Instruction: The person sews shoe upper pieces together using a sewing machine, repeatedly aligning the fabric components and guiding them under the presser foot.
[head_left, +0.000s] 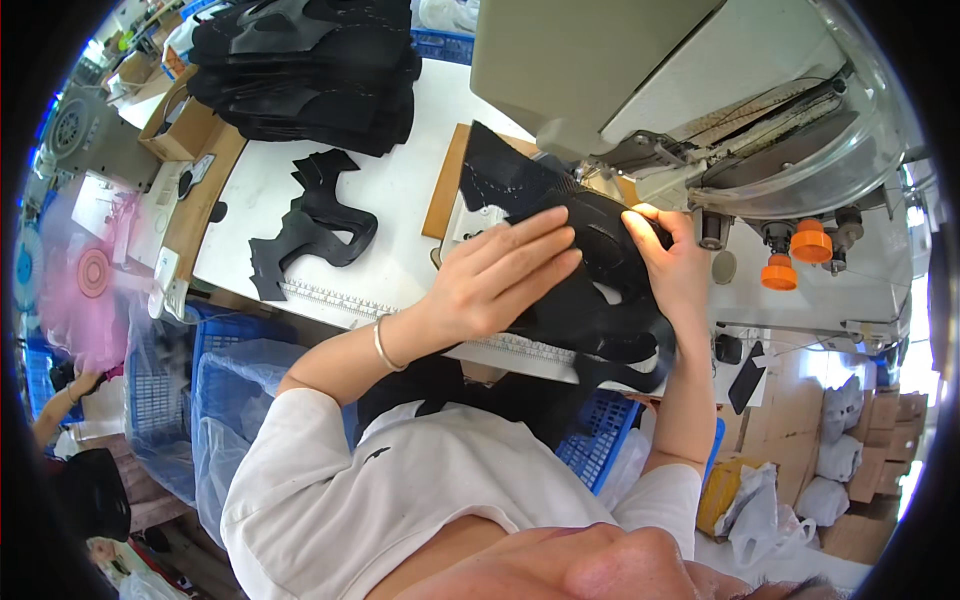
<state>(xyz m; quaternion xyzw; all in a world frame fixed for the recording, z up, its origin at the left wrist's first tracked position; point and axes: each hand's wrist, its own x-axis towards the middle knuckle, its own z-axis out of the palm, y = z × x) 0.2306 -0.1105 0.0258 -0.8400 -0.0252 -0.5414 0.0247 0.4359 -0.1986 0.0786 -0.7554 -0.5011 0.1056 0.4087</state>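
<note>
A black shoe upper piece [555, 308] with cut-out openings lies under the sewing machine [580, 75], its near end hanging over the table edge. My left hand [490, 275] rests flat on it with fingers stretched out. At the right rim of the piece, my right hand [672, 255] pinches the edge between thumb and fingers, close to the lit needle area. The needle itself is hard to make out. Another black upper piece [325, 235] lies by itself on the white table [400, 185], left of my left hand.
A tall stack of black pieces [300, 85] stands at the back left. A ruler strip [340, 302] runs along the table's front edge. Orange knobs [810, 241] sit on the machine at right. Blue baskets [598, 430] stand below the table. Another person's arm [60, 405] shows far left.
</note>
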